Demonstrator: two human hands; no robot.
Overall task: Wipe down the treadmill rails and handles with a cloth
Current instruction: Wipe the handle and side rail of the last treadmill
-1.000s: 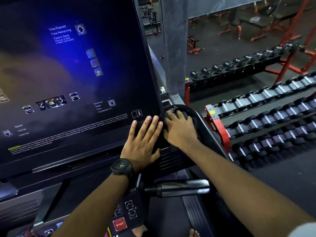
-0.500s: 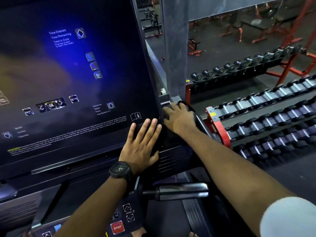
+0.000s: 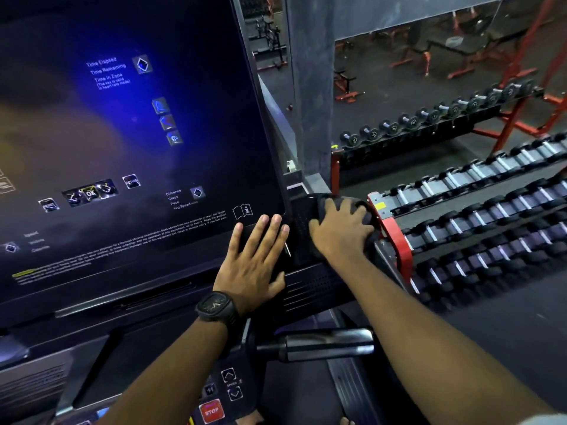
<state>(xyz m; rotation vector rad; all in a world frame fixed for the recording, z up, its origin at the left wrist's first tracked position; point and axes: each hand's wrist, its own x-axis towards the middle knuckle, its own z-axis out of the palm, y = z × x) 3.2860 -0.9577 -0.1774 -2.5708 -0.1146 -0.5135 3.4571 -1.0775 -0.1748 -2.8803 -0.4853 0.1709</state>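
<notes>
My right hand [image 3: 342, 230] presses a dark cloth [image 3: 366, 210] onto the black top end of the treadmill's right rail [image 3: 302, 222], just right of the console screen. The cloth shows only as dark folds around the fingers. My left hand [image 3: 256, 260], with a black watch on the wrist, lies flat with fingers spread on the screen's lower right corner and holds nothing. A short chrome and black handle [image 3: 325, 345] juts out to the right below both forearms.
The big dark console screen [image 3: 122, 148] fills the left. A red STOP button [image 3: 211, 411] and speed arrow keys sit at the bottom centre. Red racks of dumbbells [image 3: 478, 216] stand close on the right. A grey pillar [image 3: 310, 87] rises behind the rail.
My right hand with the cloth has slid along the rail's top end, away from the screen edge toward the red rack. The left hand has stayed flat in place.
</notes>
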